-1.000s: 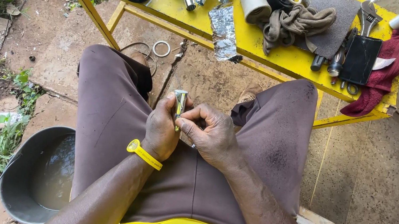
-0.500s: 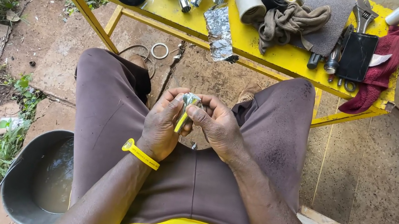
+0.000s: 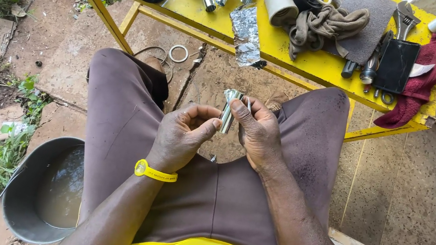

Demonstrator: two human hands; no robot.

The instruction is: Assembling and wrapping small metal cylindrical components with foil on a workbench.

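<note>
Right, starting at the lower left of the frame: a grey bucket point(image 3: 35, 192) of murky water sits beside the person's knee. Moving in, the left hand point(image 3: 180, 137), a yellow wristband point(image 3: 155, 173) on its wrist, is curled narrow, thumb and fingers pinching the lower part of a small shiny metal tube point(image 3: 228, 111). That tube stands near upright at frame centre, over the lap, long axis running top to bottom, its crumpled foil-like end pointing up toward the yellow table point(image 3: 294, 55). The right hand point(image 3: 256, 135) closes on it from the other side, fingertips at the upper part (wrapping or working it, I'd judge). The next move calls for a steady grip below while the upper fingers turn. Upper right: a red cloth point(image 3: 423, 80).
</note>
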